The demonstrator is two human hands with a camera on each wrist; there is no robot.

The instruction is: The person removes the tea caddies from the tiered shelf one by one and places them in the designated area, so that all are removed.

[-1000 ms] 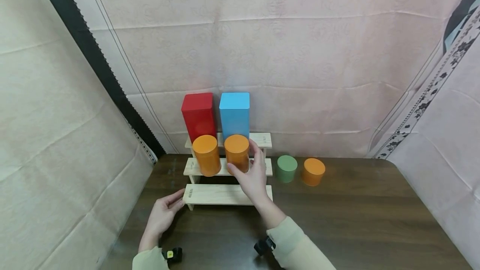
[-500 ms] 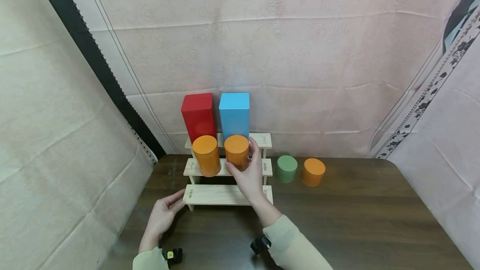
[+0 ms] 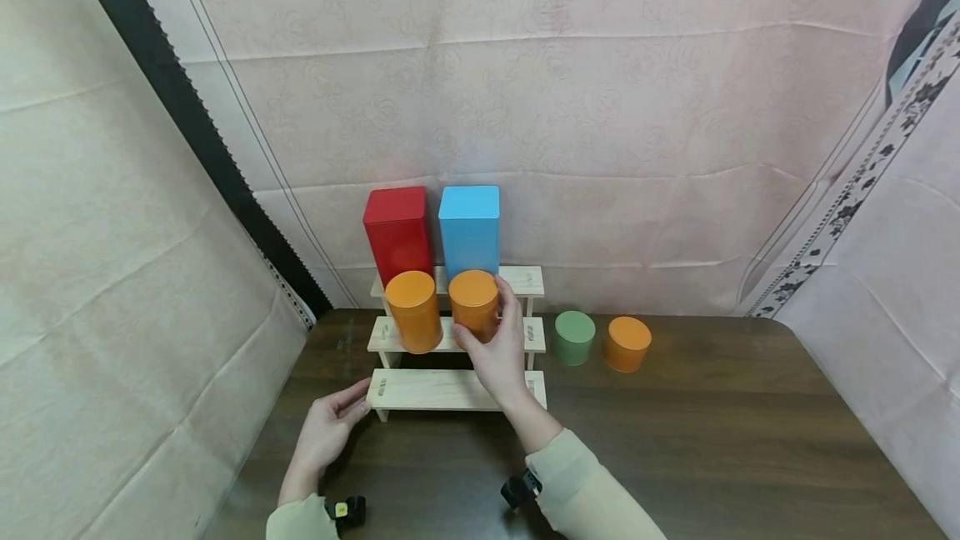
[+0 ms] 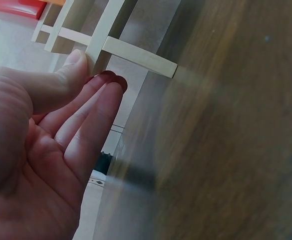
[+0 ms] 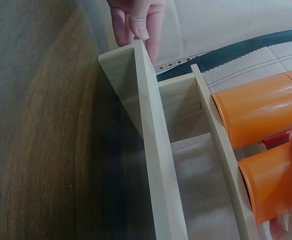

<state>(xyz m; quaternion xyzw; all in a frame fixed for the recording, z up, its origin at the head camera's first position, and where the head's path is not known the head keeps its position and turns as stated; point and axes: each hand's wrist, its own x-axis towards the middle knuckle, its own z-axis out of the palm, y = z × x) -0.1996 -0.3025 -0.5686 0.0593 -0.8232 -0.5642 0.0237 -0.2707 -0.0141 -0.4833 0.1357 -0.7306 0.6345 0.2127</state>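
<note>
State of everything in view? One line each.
Wooden stand: upright on table
Red box: upright, top step
Blue box: upright, top step
Left tall orange cylinder: upright, middle step
Right tall orange cylinder: upright, held
Green cylinder: upright on table
Short orange cylinder: upright on table
Left hand: pinching front step's end
Right hand: gripping right tall orange cylinder

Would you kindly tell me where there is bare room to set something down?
Free: the wooden stand's bottom step, between the left hand and right hand; the top step's right end, beside the blue box; and the tabletop right of the small orange cylinder. Crowded: the middle step, with two tall orange cylinders, and the top step's left, with the red box.
</note>
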